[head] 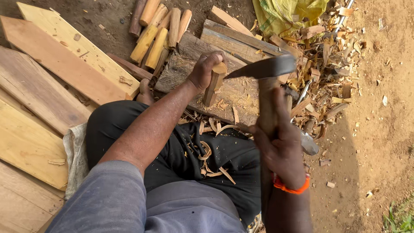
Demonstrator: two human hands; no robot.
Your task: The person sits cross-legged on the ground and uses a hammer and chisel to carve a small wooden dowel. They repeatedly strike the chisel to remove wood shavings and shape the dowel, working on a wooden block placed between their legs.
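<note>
My left hand (205, 69) grips a short wooden peg (213, 86) and holds it upright on a weathered chopping block (189, 71). My right hand (280, 144) clutches the wooden handle of a hatchet (267, 69). Its dark blade points left, with the tip near the top of the peg. An orange band circles my right wrist. Curled wood shavings (207, 155) lie on my dark trousers.
Several pale cut pegs (157, 32) are piled beyond the block. Wide planks (47, 86) lie at the left. A heap of wood chips (327, 64) and a yellow sack (289, 13) sit at the upper right. Bare earth (379, 129) stretches along the right.
</note>
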